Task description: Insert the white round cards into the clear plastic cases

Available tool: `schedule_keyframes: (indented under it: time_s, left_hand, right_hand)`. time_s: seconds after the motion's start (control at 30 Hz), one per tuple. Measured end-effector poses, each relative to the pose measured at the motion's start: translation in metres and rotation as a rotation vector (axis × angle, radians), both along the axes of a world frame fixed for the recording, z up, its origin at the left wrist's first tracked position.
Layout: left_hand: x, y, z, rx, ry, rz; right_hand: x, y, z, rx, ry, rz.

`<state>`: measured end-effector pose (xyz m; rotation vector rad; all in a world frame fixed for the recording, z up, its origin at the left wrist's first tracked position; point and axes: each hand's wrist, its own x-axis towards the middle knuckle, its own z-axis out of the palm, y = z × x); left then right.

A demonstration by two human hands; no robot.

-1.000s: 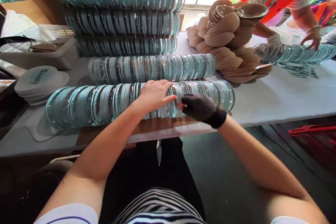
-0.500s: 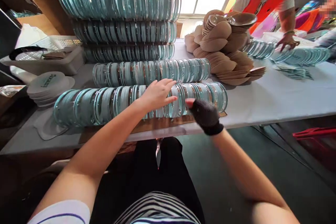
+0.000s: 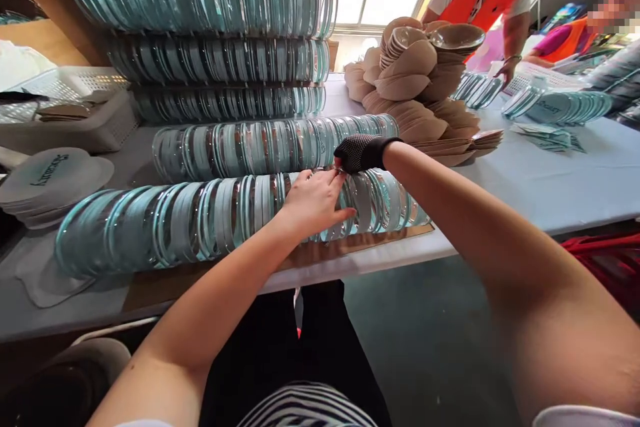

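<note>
A long row of clear, bluish round discs (image 3: 167,217), glass-like and standing on edge, lies along the front of the table. My left hand (image 3: 315,203) rests on top of this row toward its right end, fingers stretched out and thumb apart. Right beside it, my right hand (image 3: 357,153) in a black fingerless glove reaches over the row from the right. Its fingers are bent together at the upper back of the discs, next to my left fingertips; what they pinch is hidden. Behind lies a second row of discs (image 3: 240,147), close to my right hand.
Taller stacked rows of discs (image 3: 200,0) rise at the back. Brown oval pads and bowls (image 3: 410,73) are piled right of them. A white basket (image 3: 100,123) and printed round sheets (image 3: 50,180) are at left. A co-worker's hand (image 3: 510,70) is at far right.
My right hand has swung from the front of the row up to its back, beside my left hand. My left hand has shifted slightly right. The co-worker's hand has drawn back.
</note>
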<state>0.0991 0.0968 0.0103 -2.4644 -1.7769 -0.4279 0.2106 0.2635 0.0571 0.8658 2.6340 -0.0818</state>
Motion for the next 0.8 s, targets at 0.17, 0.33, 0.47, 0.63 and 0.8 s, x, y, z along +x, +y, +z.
schedule_keyframes:
  time_s: [0.17, 0.33, 0.47, 0.63, 0.8]
  left_hand:
    - [0.001, 0.001, 0.0, -0.05, -0.017, -0.001]
    - [0.002, 0.001, 0.001, -0.069, -0.006, 0.008]
    - [0.002, 0.002, 0.003, -0.09, 0.007, 0.005]
    - [0.0, -0.001, 0.007, -0.115, 0.027, 0.007]
    - [0.006, 0.002, 0.015, -0.125, 0.068, -0.017]
  right_hand:
    - [0.046, -0.043, 0.006, 0.11, 0.359, -0.044]
    - [0.103, -0.119, -0.041, 0.119, 0.576, -0.049]
    - [0.117, -0.163, -0.104, 0.251, 0.538, -0.106]
    - [0.108, -0.18, -0.151, 0.319, 0.488, -0.204]
    - [0.122, -0.169, -0.122, 0.293, 0.553, -0.158]
